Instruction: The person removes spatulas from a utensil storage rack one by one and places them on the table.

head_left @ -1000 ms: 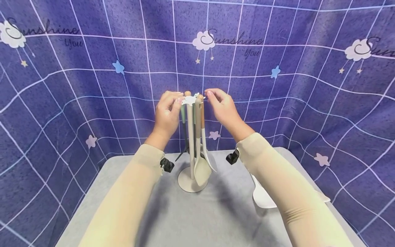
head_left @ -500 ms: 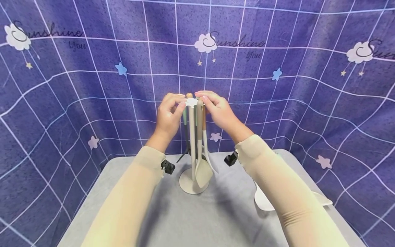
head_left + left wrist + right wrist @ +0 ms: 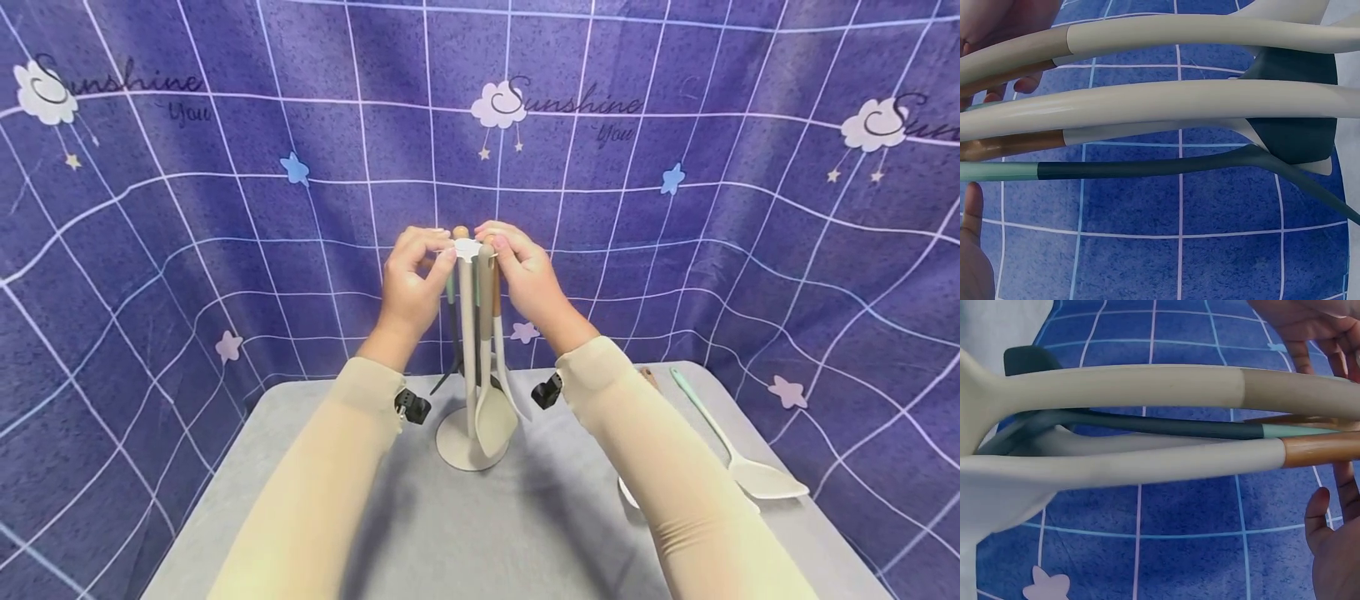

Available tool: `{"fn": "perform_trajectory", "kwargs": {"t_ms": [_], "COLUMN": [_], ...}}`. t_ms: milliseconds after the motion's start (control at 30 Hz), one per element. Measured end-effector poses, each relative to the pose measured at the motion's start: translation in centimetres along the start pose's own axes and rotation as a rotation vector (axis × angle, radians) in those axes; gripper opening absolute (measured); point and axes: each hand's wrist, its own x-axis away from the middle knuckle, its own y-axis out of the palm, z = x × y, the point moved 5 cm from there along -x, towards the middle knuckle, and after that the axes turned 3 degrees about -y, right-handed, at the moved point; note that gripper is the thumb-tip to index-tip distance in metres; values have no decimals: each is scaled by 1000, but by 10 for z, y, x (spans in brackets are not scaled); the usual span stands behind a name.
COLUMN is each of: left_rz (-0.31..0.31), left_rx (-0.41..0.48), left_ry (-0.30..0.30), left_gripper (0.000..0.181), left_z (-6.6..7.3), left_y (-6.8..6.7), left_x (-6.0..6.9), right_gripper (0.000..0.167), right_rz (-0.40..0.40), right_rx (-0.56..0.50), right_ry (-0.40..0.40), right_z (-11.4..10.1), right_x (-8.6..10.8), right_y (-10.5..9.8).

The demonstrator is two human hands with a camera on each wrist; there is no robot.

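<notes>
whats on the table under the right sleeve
In the head view, a brown handle end and a white utensil edge show past the right sleeve; it covers the rest, including whether they join.

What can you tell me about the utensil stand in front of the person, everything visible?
The utensil stand is upright on the grey tabletop, with a flat round beige base, a slim straight pole and a white, notched top. It looks smooth, plastic or coated metal. Several utensils hang around it. The left hand and right hand appear to touch the top from either side; their grip is unclear.
</notes>
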Motion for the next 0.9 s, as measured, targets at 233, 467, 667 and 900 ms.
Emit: {"fn": "perform_trajectory", "kwargs": {"t_ms": [233, 467, 667, 900], "left_rz": [20, 41, 25, -25], "left_rx": [12, 12, 18, -31], "left_ry": [3, 25, 26, -31], "left_gripper": [21, 22, 23, 20], "left_z": [-2, -4, -1, 3], "left_y": [2, 5, 4, -1], "left_x": [1, -1, -2, -1], "right_gripper": [34, 36, 37, 36], "right_rz": [57, 89, 90, 16], "right_rx": [-39, -33, 4, 50], "right_ry": [-6, -8, 3, -22], "right_z": [1, 0, 0, -5], "right_x": [3, 4, 5, 0], "right_y": [5, 5, 4, 1]}}
